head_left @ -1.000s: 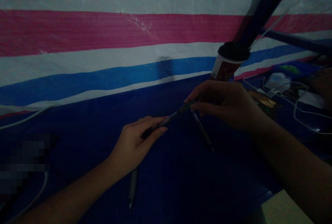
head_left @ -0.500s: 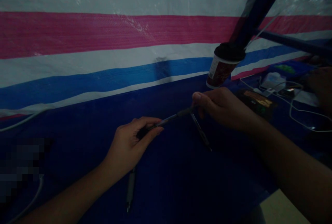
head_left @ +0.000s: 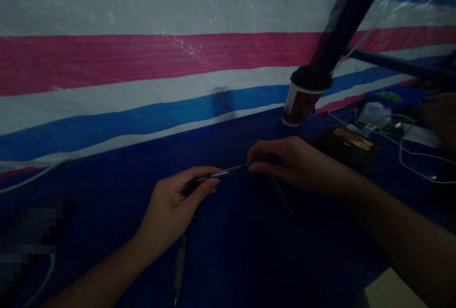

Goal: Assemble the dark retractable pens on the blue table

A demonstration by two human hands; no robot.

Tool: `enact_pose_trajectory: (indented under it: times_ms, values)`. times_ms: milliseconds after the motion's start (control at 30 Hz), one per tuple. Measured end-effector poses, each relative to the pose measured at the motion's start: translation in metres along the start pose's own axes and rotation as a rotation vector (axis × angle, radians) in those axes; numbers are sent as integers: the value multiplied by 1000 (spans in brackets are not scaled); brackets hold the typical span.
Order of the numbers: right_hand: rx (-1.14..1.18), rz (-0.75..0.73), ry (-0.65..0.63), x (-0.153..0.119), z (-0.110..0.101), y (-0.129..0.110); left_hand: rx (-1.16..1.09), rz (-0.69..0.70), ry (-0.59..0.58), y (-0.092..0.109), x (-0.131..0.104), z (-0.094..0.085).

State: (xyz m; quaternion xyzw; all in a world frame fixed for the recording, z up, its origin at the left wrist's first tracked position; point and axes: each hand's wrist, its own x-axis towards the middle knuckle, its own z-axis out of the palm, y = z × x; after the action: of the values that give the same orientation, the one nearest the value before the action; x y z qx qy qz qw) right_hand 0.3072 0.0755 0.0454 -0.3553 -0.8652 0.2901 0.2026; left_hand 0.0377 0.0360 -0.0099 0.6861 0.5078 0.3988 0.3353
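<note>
Dimly lit, left hand point(head_left: 173, 206) and right hand point(head_left: 295, 163) grip a pen point(head_left: 231, 171) from opposite ends at frame centre, where an uneven tug could make it slip.

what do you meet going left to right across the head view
White cable near the left edge, left hand, pen gripped between both hands, right hand, dark pack with a gold-coloured patch, white sheet.
</note>
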Motion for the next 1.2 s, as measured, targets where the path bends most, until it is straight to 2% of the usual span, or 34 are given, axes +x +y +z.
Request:
enact_pose_trajectory:
  times_ms: [267,367,533,833,933,1067,1133,1200]
  values:
    - [31,5,-24,2,7,4,241,308,120,3,-4,1]
    - [33,14,-34,1,5,2,240,337,92,5,-3,3]
    - [-17,-67,-97,3,6,-1,221,350,78,5,-2,4]
    - [42,-11,-164,3,7,0,230,455,89,5,-8,5]
    - [108,39,-229,2,3,2,170,340,61,6,-6,5]
    - [286,93,-474,-1,3,1,-61,75,31,15,-5,9]
    - [369,92,-483,-2,7,-2,-137,37,-9,22,-7,13]
    - [432,112,-416,-2,11,-6,-164,16,-29,28,-9,17]
